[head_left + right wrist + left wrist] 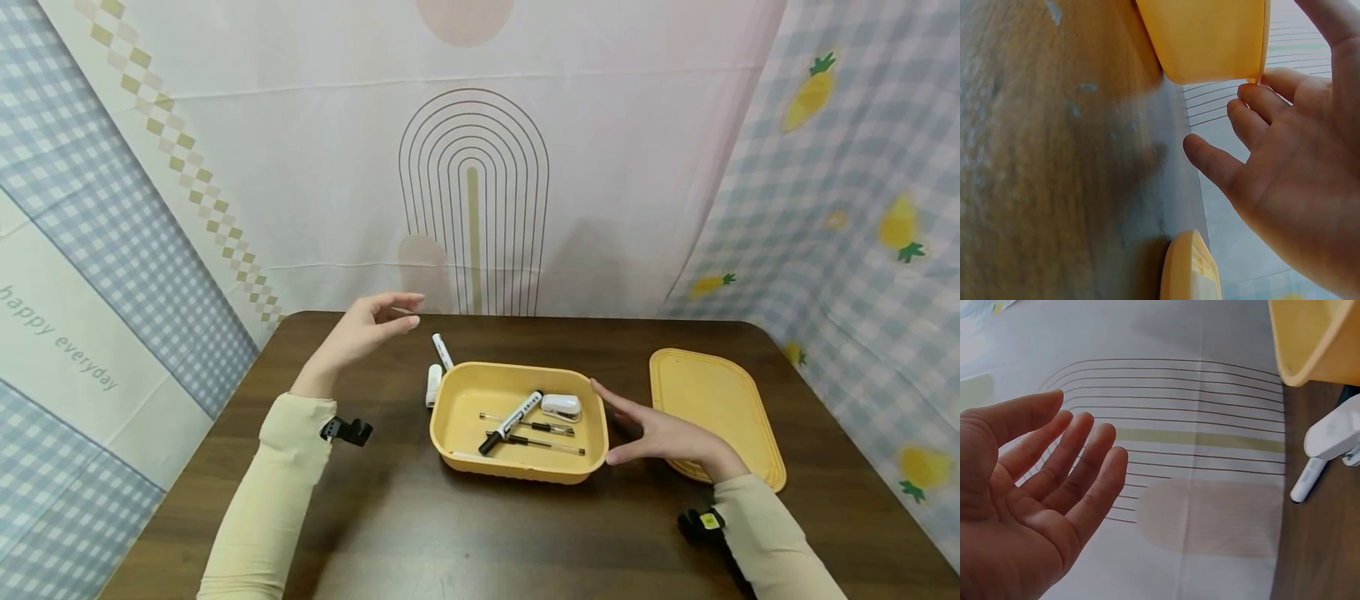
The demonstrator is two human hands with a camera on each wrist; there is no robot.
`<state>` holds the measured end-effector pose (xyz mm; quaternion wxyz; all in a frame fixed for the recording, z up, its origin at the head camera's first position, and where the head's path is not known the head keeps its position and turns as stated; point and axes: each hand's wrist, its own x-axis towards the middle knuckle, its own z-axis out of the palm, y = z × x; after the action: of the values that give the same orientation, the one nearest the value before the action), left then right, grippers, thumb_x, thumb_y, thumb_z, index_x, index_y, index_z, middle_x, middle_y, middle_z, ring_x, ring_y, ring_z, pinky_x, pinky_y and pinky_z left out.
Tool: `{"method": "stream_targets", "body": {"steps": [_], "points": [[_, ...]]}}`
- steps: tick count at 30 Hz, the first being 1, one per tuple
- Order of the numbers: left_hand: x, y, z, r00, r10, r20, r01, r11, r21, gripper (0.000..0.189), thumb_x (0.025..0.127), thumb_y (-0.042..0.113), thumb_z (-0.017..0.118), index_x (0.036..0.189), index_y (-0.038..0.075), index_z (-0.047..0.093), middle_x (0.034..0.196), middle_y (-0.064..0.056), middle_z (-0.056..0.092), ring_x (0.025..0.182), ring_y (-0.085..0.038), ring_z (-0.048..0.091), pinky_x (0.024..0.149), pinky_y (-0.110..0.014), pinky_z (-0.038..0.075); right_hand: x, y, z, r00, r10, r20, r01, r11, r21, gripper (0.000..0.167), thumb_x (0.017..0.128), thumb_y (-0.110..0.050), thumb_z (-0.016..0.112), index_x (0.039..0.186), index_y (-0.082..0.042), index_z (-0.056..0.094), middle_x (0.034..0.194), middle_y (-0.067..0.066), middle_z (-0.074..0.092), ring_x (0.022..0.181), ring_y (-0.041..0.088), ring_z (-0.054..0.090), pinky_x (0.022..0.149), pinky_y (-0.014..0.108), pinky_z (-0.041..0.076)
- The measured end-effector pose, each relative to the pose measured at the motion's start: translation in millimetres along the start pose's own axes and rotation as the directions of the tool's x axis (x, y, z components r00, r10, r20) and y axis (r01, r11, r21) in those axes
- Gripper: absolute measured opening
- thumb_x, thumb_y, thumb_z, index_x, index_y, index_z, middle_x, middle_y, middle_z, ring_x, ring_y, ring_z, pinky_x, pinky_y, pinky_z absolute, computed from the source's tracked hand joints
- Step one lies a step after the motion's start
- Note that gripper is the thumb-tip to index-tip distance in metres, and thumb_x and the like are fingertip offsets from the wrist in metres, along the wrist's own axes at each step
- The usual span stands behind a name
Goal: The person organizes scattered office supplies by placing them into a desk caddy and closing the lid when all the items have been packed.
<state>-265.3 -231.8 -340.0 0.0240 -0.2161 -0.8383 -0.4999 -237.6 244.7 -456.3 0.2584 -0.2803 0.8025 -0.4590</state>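
Observation:
A yellow plastic box (517, 477) stands on the table. In it lie a black-and-white marker (513, 422), a small white stapler (562, 406) and slim clear pens (543, 442) with black parts. My right hand (660, 433) is at the box's right end, its index finger and thumb spread along the rim; in the right wrist view the fingers are extended, with a fingertip at the box's edge. My left hand (375, 327) hovers above the table, left of the box, fingers loosely bent around nothing. Beside the box's left end lie a white object (433, 385), perhaps another stapler, and a white marker (442, 352).
A yellow lid (708, 400) lies flat to the right, close to my right forearm. The dark wooden table (465, 542) ends at the back against a patterned cloth (330, 192). Checked cloth (847, 275) hangs along the right side.

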Motion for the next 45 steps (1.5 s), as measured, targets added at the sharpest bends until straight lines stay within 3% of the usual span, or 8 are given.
{"method": "stream_targets", "body": {"steps": [12, 17, 26, 34, 40, 45], "points": [[-16.7, -20.7, 14.2, 0.998, -0.040, -0.040, 0.039, 0.999, -0.032, 0.038, 0.096, 0.015, 0.070, 0.132, 0.003, 0.064, 0.126, -0.017, 0.067, 0.102, -0.021, 0.065, 0.083, -0.033, 0.056, 0.5, 3, 0, 1.000, -0.012, -0.004, 0.012, 1.000, -0.014, 0.105, 0.090, -0.023, 0.078, 0.164, -0.023, 0.003, 0.167, 0.015, -0.003, 0.147, 0.051, 0.011, 0.115, 0.066, 0.015], [-20.6, -26.3, 23.1, 0.998, -0.063, -0.031, 0.062, 0.998, -0.029, 0.036, 0.095, 0.012, 0.070, 0.129, 0.002, 0.066, 0.121, -0.016, 0.069, 0.099, -0.021, 0.065, 0.081, -0.029, 0.055, 1.0, 3, 0, 1.000, -0.006, -0.004, 0.006, 1.000, -0.017, 0.105, 0.090, -0.024, 0.078, 0.164, -0.022, 0.003, 0.168, 0.015, -0.003, 0.148, 0.051, 0.011, 0.115, 0.066, 0.015], [-22.1, -46.4, 41.1, 0.996, -0.084, -0.029, 0.082, 0.994, -0.078, 0.039, 0.094, 0.008, 0.071, 0.130, -0.003, 0.063, 0.122, -0.019, 0.067, 0.108, -0.028, 0.065, 0.088, -0.026, 0.053, 0.6, 3, 0, 1.000, 0.001, -0.002, -0.001, 1.000, -0.015, 0.104, 0.091, -0.024, 0.077, 0.164, -0.026, 0.003, 0.168, 0.016, -0.003, 0.147, 0.052, 0.010, 0.114, 0.068, 0.015], [-20.6, -59.1, 50.8, 0.988, -0.153, -0.031, 0.150, 0.984, -0.095, 0.047, 0.093, 0.004, 0.069, 0.136, -0.007, 0.056, 0.135, -0.023, 0.059, 0.119, -0.038, 0.061, 0.098, -0.042, 0.052, -0.5, 3, -1, 1.000, 0.003, -0.006, -0.003, 1.000, -0.011, 0.105, 0.090, -0.024, 0.078, 0.164, -0.026, 0.003, 0.168, 0.015, -0.003, 0.147, 0.051, 0.011, 0.114, 0.067, 0.015], [-19.6, -68.4, 54.7, 0.981, -0.190, -0.051, 0.187, 0.981, -0.058, 0.044, 0.093, 0.006, 0.070, 0.135, -0.003, 0.059, 0.137, -0.026, 0.057, 0.120, -0.036, 0.061, 0.098, -0.043, 0.051, -0.6, 3, 0, 1.000, 0.007, -0.005, -0.007, 1.000, -0.010, 0.105, 0.090, -0.025, 0.078, 0.163, -0.029, 0.004, 0.168, 0.014, -0.002, 0.148, 0.050, 0.011, 0.115, 0.066, 0.015], [-18.5, -73.0, 57.9, 0.979, -0.203, -0.034, 0.201, 0.978, -0.051, 0.046, 0.093, 0.004, 0.069, 0.135, -0.007, 0.056, 0.136, -0.029, 0.056, 0.120, -0.038, 0.060, 0.099, -0.045, 0.051, -0.7, 4, -1, 1.000, 0.001, -0.007, -0.002, 1.000, -0.018, 0.105, 0.090, -0.025, 0.078, 0.164, -0.025, 0.003, 0.167, 0.016, -0.003, 0.147, 0.051, 0.011, 0.114, 0.067, 0.015]]}}
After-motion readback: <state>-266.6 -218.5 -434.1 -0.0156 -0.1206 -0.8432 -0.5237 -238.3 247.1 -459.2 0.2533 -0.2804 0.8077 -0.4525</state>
